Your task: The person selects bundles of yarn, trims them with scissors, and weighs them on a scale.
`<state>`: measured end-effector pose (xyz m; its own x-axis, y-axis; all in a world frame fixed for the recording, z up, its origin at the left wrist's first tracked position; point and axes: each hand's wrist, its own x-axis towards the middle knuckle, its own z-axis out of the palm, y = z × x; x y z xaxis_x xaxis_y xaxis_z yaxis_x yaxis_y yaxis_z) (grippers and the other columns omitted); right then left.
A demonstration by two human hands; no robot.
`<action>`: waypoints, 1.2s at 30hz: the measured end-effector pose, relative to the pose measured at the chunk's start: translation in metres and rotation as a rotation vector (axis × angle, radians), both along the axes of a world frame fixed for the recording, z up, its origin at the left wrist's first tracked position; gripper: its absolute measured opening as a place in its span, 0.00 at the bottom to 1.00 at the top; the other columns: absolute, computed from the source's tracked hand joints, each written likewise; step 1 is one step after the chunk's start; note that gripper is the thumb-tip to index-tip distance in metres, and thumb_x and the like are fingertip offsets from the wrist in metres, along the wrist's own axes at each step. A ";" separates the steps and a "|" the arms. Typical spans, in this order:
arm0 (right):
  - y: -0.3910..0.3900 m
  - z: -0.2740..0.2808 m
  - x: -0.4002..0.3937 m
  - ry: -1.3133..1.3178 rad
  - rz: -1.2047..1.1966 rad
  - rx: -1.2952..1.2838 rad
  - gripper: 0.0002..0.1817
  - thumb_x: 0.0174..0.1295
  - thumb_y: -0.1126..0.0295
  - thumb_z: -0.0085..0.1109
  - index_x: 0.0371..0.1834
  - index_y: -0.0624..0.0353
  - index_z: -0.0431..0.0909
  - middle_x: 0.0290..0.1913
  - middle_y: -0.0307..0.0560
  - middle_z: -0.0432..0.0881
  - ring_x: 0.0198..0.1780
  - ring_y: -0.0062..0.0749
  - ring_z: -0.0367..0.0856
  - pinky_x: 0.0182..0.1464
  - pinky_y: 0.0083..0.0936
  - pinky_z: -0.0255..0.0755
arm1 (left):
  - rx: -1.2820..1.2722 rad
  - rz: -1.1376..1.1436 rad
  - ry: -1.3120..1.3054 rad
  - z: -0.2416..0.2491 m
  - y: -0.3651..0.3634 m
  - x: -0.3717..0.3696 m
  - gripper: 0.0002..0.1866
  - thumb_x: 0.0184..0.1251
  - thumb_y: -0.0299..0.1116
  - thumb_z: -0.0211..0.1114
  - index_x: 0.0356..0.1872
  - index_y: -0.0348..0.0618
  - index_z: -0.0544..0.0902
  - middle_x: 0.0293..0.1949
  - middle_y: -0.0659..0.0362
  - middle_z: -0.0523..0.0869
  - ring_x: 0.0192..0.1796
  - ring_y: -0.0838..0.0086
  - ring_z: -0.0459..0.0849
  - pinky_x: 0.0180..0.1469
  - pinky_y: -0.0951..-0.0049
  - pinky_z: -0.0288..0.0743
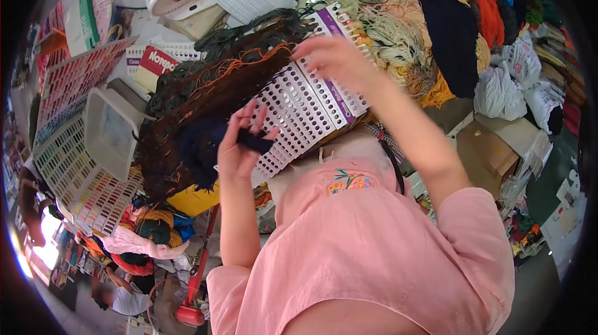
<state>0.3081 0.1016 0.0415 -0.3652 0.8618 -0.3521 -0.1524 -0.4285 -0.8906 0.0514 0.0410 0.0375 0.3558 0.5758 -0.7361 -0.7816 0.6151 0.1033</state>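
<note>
We have the dark thread at the card's left edge, across the half-curled fingers of our left hand, which seem to hold it loosely. Our right hand is over the card's right side, fingers slightly bent (too blurred for us to tell whether they grip a strand). We judge the thread light, soft and prone to tangling, best pinched near its end; the card looks thin but stiff.
</note>
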 end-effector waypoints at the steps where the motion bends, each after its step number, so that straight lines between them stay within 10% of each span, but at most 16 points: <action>1: 0.000 0.009 -0.028 0.186 -0.025 -0.419 0.10 0.45 0.77 0.51 0.34 0.63 0.72 0.38 0.42 0.75 0.33 0.21 0.74 0.32 0.15 0.69 | -0.002 -0.015 0.014 0.003 0.004 0.014 0.09 0.61 0.36 0.49 0.38 0.46 0.73 0.51 0.55 0.70 0.57 0.60 0.63 0.52 0.44 0.58; 6: -0.018 0.003 -0.077 0.119 0.196 -0.633 0.10 0.48 0.67 0.56 0.35 0.56 0.74 0.23 0.36 0.76 0.19 0.15 0.73 0.21 0.11 0.68 | 0.008 -0.118 0.009 0.002 0.008 0.035 0.12 0.62 0.39 0.47 0.40 0.44 0.71 0.39 0.56 0.75 0.42 0.66 0.73 0.50 0.55 0.64; 11: -0.018 -0.011 -0.045 0.191 -0.114 -0.501 0.05 0.49 0.73 0.54 0.26 0.64 0.76 0.27 0.42 0.77 0.27 0.19 0.74 0.24 0.11 0.67 | -0.140 0.013 0.081 0.010 0.012 0.036 0.11 0.59 0.37 0.52 0.36 0.41 0.73 0.36 0.56 0.76 0.45 0.67 0.75 0.47 0.57 0.68; 14: -0.019 -0.034 0.038 0.485 -0.578 -0.404 0.08 0.49 0.74 0.52 0.33 0.63 0.73 0.35 0.48 0.75 0.36 0.27 0.74 0.31 0.15 0.70 | -0.129 0.263 -0.118 -0.023 0.001 -0.024 0.04 0.58 0.28 0.52 0.31 0.38 0.73 0.25 0.62 0.74 0.22 0.85 0.72 0.22 0.87 0.67; 15: -0.017 -0.022 0.075 0.121 -0.644 -0.132 0.08 0.49 0.75 0.51 0.33 0.64 0.71 0.33 0.49 0.74 0.34 0.28 0.73 0.35 0.19 0.70 | -0.225 0.484 -0.045 -0.027 -0.003 -0.054 0.02 0.57 0.24 0.51 0.27 0.38 0.72 0.21 0.64 0.72 0.16 0.90 0.65 0.15 0.93 0.58; 16: -0.001 -0.019 0.134 0.571 -0.856 -0.187 0.05 0.49 0.77 0.50 0.28 0.67 0.69 0.31 0.49 0.73 0.34 0.30 0.73 0.38 0.22 0.69 | -0.225 0.629 -0.025 -0.035 -0.014 -0.091 0.03 0.56 0.23 0.50 0.26 0.39 0.71 0.21 0.64 0.72 0.17 0.89 0.67 0.15 0.92 0.58; 17: 0.010 -0.009 0.183 0.644 -1.040 -0.066 0.03 0.48 0.78 0.48 0.23 0.67 0.67 0.27 0.48 0.71 0.32 0.32 0.71 0.38 0.25 0.67 | 0.044 0.538 -0.144 -0.076 -0.050 -0.161 0.05 0.57 0.24 0.48 0.24 0.40 0.71 0.20 0.64 0.71 0.17 0.88 0.67 0.26 0.86 0.68; 19: 0.005 0.006 0.281 0.663 -1.330 0.116 0.04 0.48 0.79 0.43 0.18 0.65 0.64 0.22 0.47 0.67 0.28 0.33 0.67 0.40 0.32 0.62 | -0.489 0.852 0.822 -0.018 -0.018 -0.113 0.10 0.60 0.29 0.44 0.33 0.34 0.73 0.38 0.55 0.78 0.14 0.86 0.67 0.55 0.65 0.60; 21: 0.010 0.019 0.287 0.558 -1.021 0.328 0.05 0.50 0.77 0.42 0.20 0.66 0.66 0.23 0.49 0.69 0.30 0.34 0.69 0.42 0.32 0.61 | -0.165 0.411 0.493 -0.035 -0.032 -0.146 0.16 0.53 0.23 0.47 0.45 0.31 0.69 0.40 0.53 0.77 0.20 0.91 0.69 0.41 0.83 0.69; 22: 0.020 0.019 0.246 0.431 -0.930 0.163 0.06 0.51 0.75 0.43 0.23 0.66 0.69 0.27 0.50 0.72 0.32 0.34 0.70 0.42 0.28 0.62 | 0.225 0.184 -0.333 -0.046 -0.024 -0.139 0.18 0.50 0.20 0.47 0.47 0.33 0.69 0.31 0.61 0.75 0.23 0.93 0.66 0.26 0.94 0.63; 23: 0.020 -0.009 0.213 0.167 -0.820 0.142 0.06 0.51 0.74 0.46 0.27 0.65 0.71 0.29 0.47 0.74 0.34 0.30 0.71 0.41 0.25 0.64 | 0.025 0.084 0.516 -0.063 -0.023 -0.116 0.18 0.52 0.19 0.46 0.47 0.34 0.69 0.24 0.67 0.70 0.19 0.91 0.63 0.20 0.94 0.53; 24: 0.018 -0.020 0.162 -0.500 -0.570 0.158 0.05 0.49 0.74 0.51 0.29 0.63 0.73 0.30 0.43 0.75 0.35 0.26 0.72 0.39 0.21 0.66 | -0.056 -0.146 0.649 -0.053 0.001 -0.062 0.18 0.51 0.19 0.47 0.47 0.35 0.69 0.24 0.67 0.69 0.18 0.89 0.60 0.21 0.93 0.53; 26: 0.010 -0.049 0.079 -0.504 -0.335 -0.135 0.05 0.47 0.73 0.56 0.27 0.62 0.76 0.28 0.40 0.76 0.31 0.21 0.72 0.36 0.17 0.66 | -0.034 -0.222 0.060 -0.073 0.015 0.004 0.12 0.54 0.23 0.50 0.41 0.35 0.72 0.26 0.62 0.75 0.18 0.87 0.62 0.22 0.88 0.56; 29: -0.014 -0.089 0.014 -0.656 -0.130 0.106 0.05 0.43 0.74 0.57 0.25 0.61 0.76 0.21 0.40 0.75 0.21 0.21 0.71 0.25 0.18 0.66 | -0.031 -0.487 0.469 -0.073 0.036 0.086 0.10 0.56 0.26 0.51 0.39 0.33 0.72 0.32 0.54 0.78 0.24 0.79 0.74 0.23 0.83 0.64; 36: -0.041 -0.090 -0.009 -0.984 0.014 0.658 0.19 0.38 0.68 0.56 0.38 0.59 0.72 0.38 0.46 0.70 0.42 0.39 0.68 0.45 0.32 0.59 | 0.210 -0.572 0.579 -0.087 0.049 0.115 0.07 0.55 0.27 0.55 0.31 0.33 0.74 0.19 0.62 0.74 0.16 0.84 0.67 0.17 0.85 0.58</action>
